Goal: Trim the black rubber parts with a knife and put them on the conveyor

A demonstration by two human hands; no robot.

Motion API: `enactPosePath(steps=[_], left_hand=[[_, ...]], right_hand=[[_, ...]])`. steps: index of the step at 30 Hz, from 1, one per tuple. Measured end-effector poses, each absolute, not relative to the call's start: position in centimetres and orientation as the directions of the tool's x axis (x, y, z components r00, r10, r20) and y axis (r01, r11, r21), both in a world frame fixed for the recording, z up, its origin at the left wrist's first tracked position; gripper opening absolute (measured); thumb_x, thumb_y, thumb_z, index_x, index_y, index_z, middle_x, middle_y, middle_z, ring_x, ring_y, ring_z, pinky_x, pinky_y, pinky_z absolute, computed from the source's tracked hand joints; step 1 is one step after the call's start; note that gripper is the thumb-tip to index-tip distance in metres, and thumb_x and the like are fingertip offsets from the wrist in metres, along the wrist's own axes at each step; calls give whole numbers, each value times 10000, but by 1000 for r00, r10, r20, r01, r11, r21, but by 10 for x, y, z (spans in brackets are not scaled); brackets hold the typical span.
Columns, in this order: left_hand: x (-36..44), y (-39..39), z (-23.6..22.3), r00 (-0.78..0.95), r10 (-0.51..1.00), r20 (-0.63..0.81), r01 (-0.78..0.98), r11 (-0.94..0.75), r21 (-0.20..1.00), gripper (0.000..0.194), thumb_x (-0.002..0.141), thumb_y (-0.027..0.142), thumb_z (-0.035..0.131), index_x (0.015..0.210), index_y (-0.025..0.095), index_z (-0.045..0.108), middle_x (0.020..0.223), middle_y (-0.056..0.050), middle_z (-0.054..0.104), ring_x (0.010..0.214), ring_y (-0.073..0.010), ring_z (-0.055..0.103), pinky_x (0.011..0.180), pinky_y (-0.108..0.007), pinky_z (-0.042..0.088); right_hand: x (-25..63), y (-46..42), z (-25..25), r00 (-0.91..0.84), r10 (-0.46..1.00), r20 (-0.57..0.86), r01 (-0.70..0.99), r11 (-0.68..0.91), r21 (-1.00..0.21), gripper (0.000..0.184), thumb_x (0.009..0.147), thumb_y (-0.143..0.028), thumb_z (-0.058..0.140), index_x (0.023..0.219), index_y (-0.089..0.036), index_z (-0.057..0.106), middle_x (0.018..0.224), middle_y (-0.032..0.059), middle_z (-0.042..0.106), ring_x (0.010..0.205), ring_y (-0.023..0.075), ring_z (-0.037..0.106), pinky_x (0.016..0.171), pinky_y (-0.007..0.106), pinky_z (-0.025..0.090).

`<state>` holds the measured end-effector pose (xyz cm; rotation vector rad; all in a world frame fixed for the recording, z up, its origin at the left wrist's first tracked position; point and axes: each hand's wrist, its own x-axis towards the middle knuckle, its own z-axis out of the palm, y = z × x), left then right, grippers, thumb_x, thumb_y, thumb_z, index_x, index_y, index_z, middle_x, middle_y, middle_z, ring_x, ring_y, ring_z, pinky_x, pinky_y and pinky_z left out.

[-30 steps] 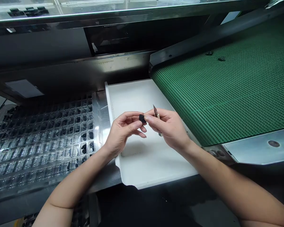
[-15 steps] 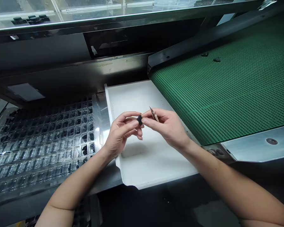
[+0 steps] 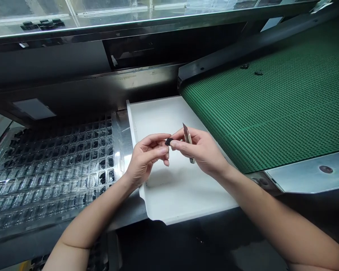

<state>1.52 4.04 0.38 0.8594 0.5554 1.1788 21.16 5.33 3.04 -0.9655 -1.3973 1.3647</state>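
Observation:
A small black part (image 3: 168, 141) is pinched between the fingertips of both hands over a white tray (image 3: 180, 210). My left hand (image 3: 145, 156) is closed, with its thumb and index finger at the part's left side; its other fingers curl loosely below. My right hand (image 3: 203, 150) grips the part's right side with thumb and index finger. Tucked in the same hand is a utility knife (image 3: 188, 138), its blade pointing up and its handle end showing below the thumb. Fingertips cover much of the black part, so its exact kind cannot be made out.
Left of the tray lie clear plastic blister trays (image 3: 59, 162), with black pieces in many pockets. A green conveyor belt (image 3: 271, 113) runs along the right, carrying a black piece (image 3: 245, 66) and another black piece (image 3: 258, 73). A metal-edged shelf (image 3: 115, 32) crosses above.
The black part has turned between my fingertips. My right hand has rotated slightly, so the knife stands more upright and its handle end now shows below the thumb.

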Motion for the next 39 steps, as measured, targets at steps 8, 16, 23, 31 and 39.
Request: enactPosePath(steps=[8, 16, 23, 31, 39], left_hand=[[19, 40, 2, 295, 950, 101, -541, 79, 837, 261, 907, 325, 916, 1137, 208, 872, 889, -58, 770, 734, -145, 700, 592, -243, 637], [18, 41, 0, 273, 960, 57, -545, 106, 832, 261, 931, 386, 905, 1123, 214, 865, 967, -65, 796, 821, -167, 755, 665, -260, 673], [14, 43, 1, 261, 965, 19, -589, 143, 796, 306, 917, 412, 911, 1109, 180, 856, 997, -82, 777, 759, -135, 717, 629, -224, 636], [14, 43, 2, 265, 964, 5, -603, 161, 781, 285, 915, 397, 908, 1104, 189, 858, 889, -59, 747, 710, -126, 667, 577, -216, 579], [14, 43, 2, 264, 965, 4, -591, 159, 791, 277, 921, 419, 902, 1041, 175, 850, 773, -34, 685, 684, -134, 648, 559, -222, 558]], right_hand=[[212, 52, 33, -296, 950, 94, -100, 67, -993, 373, 888, -501, 943, 877, -160, 791, 737, 18, 665, 558, 90, 402, 489, 259, 283], [210, 48, 34, -248, 943, 222, 21, 234, -972, 364, 961, -547, 873, 934, -190, 806, 758, 24, 671, 653, 148, 535, 569, 285, 411], [220, 46, 30, -260, 830, 494, 361, 558, -747, 439, 1127, -559, 627, 1347, -205, 762, 1015, 91, 744, 892, 224, 690, 697, 326, 550], [223, 50, 28, -347, 708, 615, 506, 693, -513, 351, 1127, -385, 683, 1422, -223, 781, 981, 53, 834, 705, 188, 733, 769, 338, 594], [221, 51, 26, -391, 685, 615, 515, 716, -470, 343, 1128, -397, 677, 1410, -243, 799, 1216, 65, 833, 727, 188, 766, 687, 339, 577]])
